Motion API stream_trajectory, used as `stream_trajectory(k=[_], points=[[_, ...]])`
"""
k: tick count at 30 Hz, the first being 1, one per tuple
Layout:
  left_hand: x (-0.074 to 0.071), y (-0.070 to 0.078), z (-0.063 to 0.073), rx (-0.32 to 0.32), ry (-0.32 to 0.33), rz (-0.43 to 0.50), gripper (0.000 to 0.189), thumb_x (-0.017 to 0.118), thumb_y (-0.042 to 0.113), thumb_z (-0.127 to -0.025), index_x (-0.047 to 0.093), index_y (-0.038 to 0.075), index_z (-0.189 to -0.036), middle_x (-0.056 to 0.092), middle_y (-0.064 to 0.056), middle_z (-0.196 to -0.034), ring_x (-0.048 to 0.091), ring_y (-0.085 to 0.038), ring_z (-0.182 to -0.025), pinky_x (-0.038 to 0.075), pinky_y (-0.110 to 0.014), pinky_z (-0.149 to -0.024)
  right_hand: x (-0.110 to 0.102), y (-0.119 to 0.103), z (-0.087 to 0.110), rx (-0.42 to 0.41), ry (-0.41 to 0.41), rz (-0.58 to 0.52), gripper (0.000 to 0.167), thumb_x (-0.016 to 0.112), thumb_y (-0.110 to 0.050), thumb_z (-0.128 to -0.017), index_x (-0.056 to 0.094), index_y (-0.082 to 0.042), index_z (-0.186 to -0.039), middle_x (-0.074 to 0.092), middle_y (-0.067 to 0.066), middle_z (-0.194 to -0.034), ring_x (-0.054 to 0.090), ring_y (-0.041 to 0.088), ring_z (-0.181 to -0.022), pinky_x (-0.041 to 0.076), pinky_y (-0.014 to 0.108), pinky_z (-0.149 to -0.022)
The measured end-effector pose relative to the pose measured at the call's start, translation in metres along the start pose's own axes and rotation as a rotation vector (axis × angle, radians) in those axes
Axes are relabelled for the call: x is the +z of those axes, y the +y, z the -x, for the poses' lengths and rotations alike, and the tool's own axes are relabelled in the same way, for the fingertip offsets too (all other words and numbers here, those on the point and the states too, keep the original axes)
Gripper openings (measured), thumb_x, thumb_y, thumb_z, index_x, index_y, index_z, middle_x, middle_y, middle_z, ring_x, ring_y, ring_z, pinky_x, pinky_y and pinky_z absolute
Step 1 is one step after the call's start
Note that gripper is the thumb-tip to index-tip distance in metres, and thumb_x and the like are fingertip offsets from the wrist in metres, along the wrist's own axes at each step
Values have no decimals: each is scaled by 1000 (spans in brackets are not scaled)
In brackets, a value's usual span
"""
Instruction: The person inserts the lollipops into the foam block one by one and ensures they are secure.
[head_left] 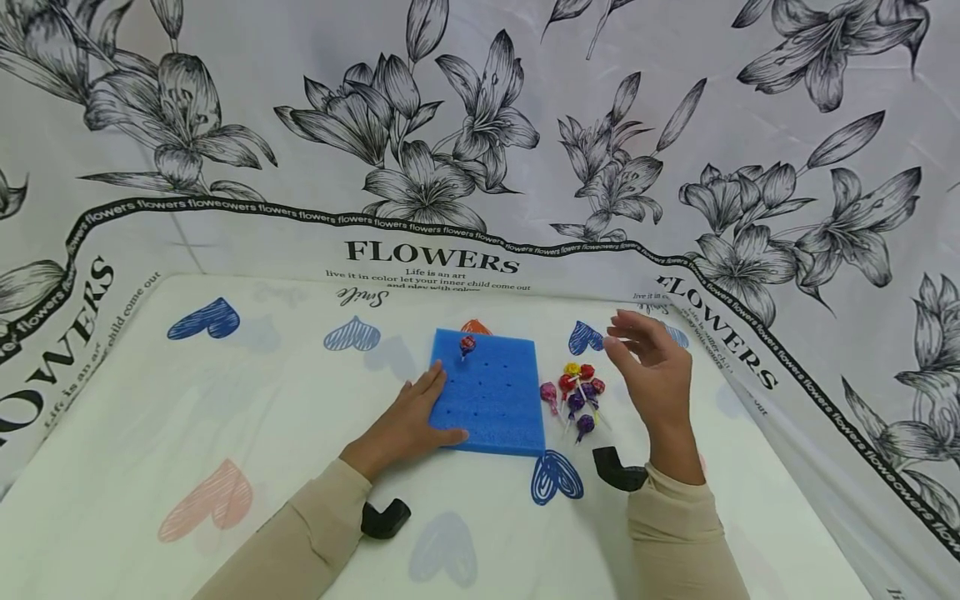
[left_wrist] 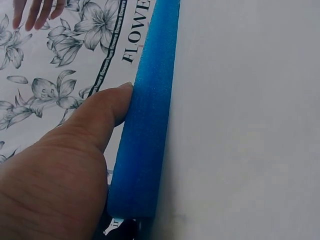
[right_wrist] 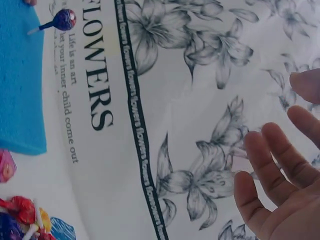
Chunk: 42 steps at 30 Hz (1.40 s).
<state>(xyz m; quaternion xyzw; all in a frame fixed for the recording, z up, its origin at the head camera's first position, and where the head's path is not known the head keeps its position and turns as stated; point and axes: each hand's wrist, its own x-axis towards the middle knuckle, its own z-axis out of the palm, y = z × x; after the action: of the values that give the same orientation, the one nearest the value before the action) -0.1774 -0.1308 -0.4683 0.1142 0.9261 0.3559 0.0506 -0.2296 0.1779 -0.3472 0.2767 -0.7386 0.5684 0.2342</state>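
A blue foam block [head_left: 491, 396] with small holes in its top lies on the table. One lollipop [head_left: 467, 343] in a red and dark wrapper stands in a hole near its far left corner; the right wrist view shows this lollipop [right_wrist: 64, 20] on its white stick. My left hand [head_left: 408, 412] rests on the block's left side, fingers at the left edge and thumb on the near part. In the left wrist view the thumb [left_wrist: 107, 110] touches the foam. My right hand [head_left: 654, 375] hovers right of the lollipop pile [head_left: 576, 390], fingers loosely bent, holding nothing.
The piled lollipops, in red, yellow, pink and purple wrappers, lie just right of the block. A white tablecloth [head_left: 300, 417] printed with hearts covers the table. Behind it hangs a flower-printed curtain [head_left: 525, 192]. Black wrist mounts [head_left: 618, 469] sit under both wrists.
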Motion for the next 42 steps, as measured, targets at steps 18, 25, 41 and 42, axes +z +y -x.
stream_trajectory(k=[18,25,41,42], points=[[-2,2,0,-5,5,-7,105,71,57,-80,18,3,-153,4,-4,-161,7,-29,-145,8,-45,-114,-25,61,20,336,261,51,30,68,-11,-91,66,-6,-121,61,15,-114,57,25,-107,48,23,-87],[-2,2,-2,0,-5,-3,105,70,57,-81,17,3,-153,3,-4,-161,6,-29,-145,7,-45,-115,-27,90,29,486,246,93,32,69,-18,-91,66,-11,-122,62,9,-115,56,18,-105,46,25,-90],[0,1,-1,-27,-11,9,106,70,59,-80,17,6,-154,2,-1,-161,4,-36,-144,11,-49,-114,-24,134,48,793,-25,232,47,65,-26,-95,54,-12,-138,60,11,-124,54,25,-115,40,42,-101],[1,1,-2,-30,-11,7,106,70,59,-79,17,6,-154,2,-1,-161,4,-36,-144,11,-49,-114,-24,135,49,797,-49,243,47,65,-26,-95,54,-12,-138,60,12,-124,54,25,-115,40,42,-100]])
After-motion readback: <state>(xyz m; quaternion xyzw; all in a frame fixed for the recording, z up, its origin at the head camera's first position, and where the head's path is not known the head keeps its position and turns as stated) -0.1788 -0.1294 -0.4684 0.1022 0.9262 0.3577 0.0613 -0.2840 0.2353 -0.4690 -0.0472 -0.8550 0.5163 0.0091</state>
